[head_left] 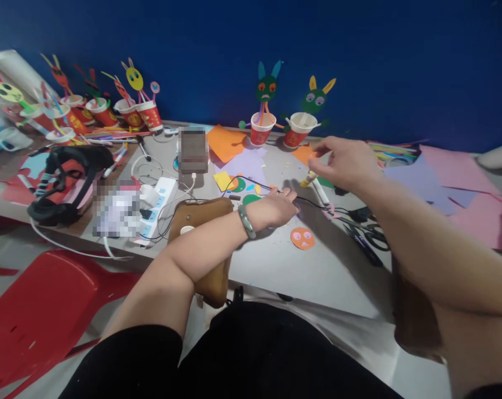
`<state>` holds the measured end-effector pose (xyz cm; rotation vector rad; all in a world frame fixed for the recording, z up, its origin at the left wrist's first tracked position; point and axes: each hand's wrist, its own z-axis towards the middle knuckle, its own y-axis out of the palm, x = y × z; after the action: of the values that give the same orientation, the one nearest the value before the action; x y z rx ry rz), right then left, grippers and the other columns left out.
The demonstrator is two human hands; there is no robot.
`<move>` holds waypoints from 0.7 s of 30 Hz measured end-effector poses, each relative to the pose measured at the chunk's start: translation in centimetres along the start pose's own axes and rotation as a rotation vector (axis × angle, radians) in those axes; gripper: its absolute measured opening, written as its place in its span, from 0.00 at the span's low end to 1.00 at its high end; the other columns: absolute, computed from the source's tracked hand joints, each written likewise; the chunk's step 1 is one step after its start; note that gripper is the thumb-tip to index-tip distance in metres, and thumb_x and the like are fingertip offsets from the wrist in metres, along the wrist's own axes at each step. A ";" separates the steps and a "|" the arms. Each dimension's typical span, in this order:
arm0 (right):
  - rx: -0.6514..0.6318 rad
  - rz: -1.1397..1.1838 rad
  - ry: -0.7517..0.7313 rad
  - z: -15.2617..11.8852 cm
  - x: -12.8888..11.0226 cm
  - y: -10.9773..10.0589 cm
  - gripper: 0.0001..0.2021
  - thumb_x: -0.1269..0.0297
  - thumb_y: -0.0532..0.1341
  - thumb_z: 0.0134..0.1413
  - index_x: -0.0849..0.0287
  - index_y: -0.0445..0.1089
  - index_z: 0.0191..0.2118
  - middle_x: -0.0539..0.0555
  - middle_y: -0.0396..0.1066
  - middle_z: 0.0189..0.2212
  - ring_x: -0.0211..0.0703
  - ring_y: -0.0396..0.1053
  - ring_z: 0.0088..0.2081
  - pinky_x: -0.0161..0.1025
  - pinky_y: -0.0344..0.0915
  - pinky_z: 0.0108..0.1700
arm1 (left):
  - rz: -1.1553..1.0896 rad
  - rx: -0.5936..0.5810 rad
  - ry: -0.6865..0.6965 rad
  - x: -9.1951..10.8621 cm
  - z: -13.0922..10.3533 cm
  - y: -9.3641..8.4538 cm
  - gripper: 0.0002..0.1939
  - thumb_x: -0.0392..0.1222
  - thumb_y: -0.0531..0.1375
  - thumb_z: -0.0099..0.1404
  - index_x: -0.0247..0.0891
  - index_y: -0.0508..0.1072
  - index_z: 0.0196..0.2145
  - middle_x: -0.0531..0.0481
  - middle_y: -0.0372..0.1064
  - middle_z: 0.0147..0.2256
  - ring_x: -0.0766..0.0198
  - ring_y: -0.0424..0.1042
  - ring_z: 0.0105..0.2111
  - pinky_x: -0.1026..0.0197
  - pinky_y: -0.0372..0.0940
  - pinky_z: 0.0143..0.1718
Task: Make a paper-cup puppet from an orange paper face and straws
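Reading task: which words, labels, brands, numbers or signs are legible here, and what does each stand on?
None can be read.
Red paper cups: gold marks, too small and blurred.
Item beside the power strip: pixelated.
Upright pixelated block behind it: nothing legible.

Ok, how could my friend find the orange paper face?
Find the grey table below the blue wall, then the left hand wearing a green bangle. Close by that hand, nearer the table's front edge, lies the orange paper face. It lies flat, while the other faces rise from red paper cups.
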<state>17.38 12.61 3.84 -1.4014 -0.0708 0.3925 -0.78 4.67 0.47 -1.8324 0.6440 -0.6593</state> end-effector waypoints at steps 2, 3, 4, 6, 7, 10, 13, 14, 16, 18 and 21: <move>-0.094 0.081 0.076 -0.8 2.5 -0.6 0.23 0.63 0.71 0.59 0.64 0.78 0.58 0.66 0.82 0.49 0.49 0.73 0.39 0.45 0.61 0.41 | 0.005 -0.012 -0.006 -0.1 0.3 0.2 0.33 0.25 0.61 0.66 0.45 0.79 0.66 0.35 0.64 0.74 0.41 0.62 0.75 0.38 0.61 0.75; -0.134 0.100 0.088 -1.0 3.7 -0.7 0.26 0.62 0.73 0.58 0.64 0.77 0.61 0.67 0.82 0.50 0.48 0.73 0.39 0.45 0.62 0.41 | 0.008 -0.018 -0.008 -0.2 0.5 0.4 0.33 0.25 0.61 0.66 0.46 0.80 0.65 0.36 0.63 0.74 0.41 0.61 0.76 0.38 0.61 0.74; -0.163 0.105 0.087 -1.3 4.7 -0.6 0.29 0.61 0.75 0.55 0.65 0.77 0.62 0.67 0.81 0.51 0.48 0.73 0.39 0.45 0.63 0.42 | 0.014 -0.010 -0.016 -0.3 0.7 0.5 0.32 0.26 0.61 0.67 0.47 0.80 0.64 0.36 0.62 0.75 0.42 0.61 0.76 0.37 0.60 0.75; -0.183 0.106 0.051 -1.7 6.5 0.0 0.33 0.60 0.77 0.51 0.64 0.77 0.63 0.65 0.82 0.49 0.50 0.73 0.40 0.46 0.65 0.43 | 0.014 -0.023 -0.033 -0.4 0.8 0.5 0.31 0.27 0.62 0.67 0.48 0.79 0.65 0.37 0.60 0.76 0.43 0.60 0.76 0.37 0.58 0.76; -0.182 0.114 0.034 -1.9 7.2 0.5 0.33 0.59 0.77 0.50 0.63 0.78 0.62 0.64 0.82 0.47 0.51 0.73 0.40 0.46 0.66 0.43 | 0.010 -0.033 -0.034 -0.4 0.7 0.3 0.32 0.28 0.64 0.67 0.48 0.78 0.66 0.38 0.59 0.77 0.43 0.58 0.77 0.38 0.57 0.76; -0.151 0.162 0.023 -2.0 8.2 2.3 0.31 0.51 0.78 0.47 0.57 0.81 0.56 0.58 0.81 0.40 0.52 0.74 0.37 0.46 0.68 0.40 | 0.008 -0.056 -0.027 -0.3 -0.1 -0.4 0.31 0.28 0.63 0.68 0.44 0.78 0.66 0.34 0.57 0.77 0.42 0.57 0.78 0.38 0.56 0.76; -0.149 0.204 0.049 -1.5 8.0 3.8 0.29 0.46 0.77 0.46 0.55 0.82 0.52 0.57 0.81 0.38 0.52 0.74 0.34 0.46 0.68 0.37 | 0.008 -0.022 -0.013 -0.1 -1.0 -1.1 0.28 0.29 0.59 0.72 0.43 0.78 0.66 0.33 0.60 0.75 0.43 0.61 0.76 0.41 0.58 0.74; -0.155 0.216 0.066 -1.3 7.7 4.2 0.28 0.46 0.77 0.46 0.55 0.82 0.51 0.57 0.81 0.38 0.53 0.74 0.34 0.47 0.68 0.37 | 0.016 -0.016 -0.012 -0.1 -1.1 -1.1 0.29 0.29 0.59 0.72 0.43 0.78 0.67 0.33 0.61 0.74 0.43 0.61 0.76 0.41 0.59 0.74; -0.167 0.240 0.097 -0.8 7.1 4.8 0.23 0.48 0.76 0.48 0.54 0.81 0.48 0.58 0.81 0.38 0.53 0.74 0.35 0.46 0.68 0.37 | 0.031 -0.005 -0.008 -0.2 -1.3 -1.0 0.31 0.29 0.60 0.71 0.44 0.77 0.69 0.33 0.62 0.74 0.42 0.61 0.75 0.41 0.60 0.73; -0.166 0.265 0.119 -0.4 6.6 5.3 0.18 0.50 0.76 0.50 0.53 0.80 0.43 0.57 0.81 0.38 0.52 0.74 0.36 0.46 0.66 0.37 | 0.040 0.008 -0.003 -0.3 -1.2 -0.8 0.33 0.28 0.59 0.70 0.45 0.76 0.69 0.33 0.63 0.74 0.42 0.62 0.75 0.41 0.60 0.73; -0.149 0.289 0.142 -0.1 6.1 5.9 0.13 0.52 0.75 0.52 0.54 0.78 0.36 0.56 0.79 0.33 0.50 0.72 0.34 0.45 0.64 0.36 | 0.057 0.017 0.003 -0.4 -1.0 -0.5 0.34 0.27 0.59 0.69 0.45 0.76 0.70 0.32 0.63 0.73 0.41 0.63 0.74 0.40 0.61 0.72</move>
<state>21.78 15.09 -2.97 -1.5883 0.2250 0.5333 -1.70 4.49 1.14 -1.7912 0.6885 -0.6279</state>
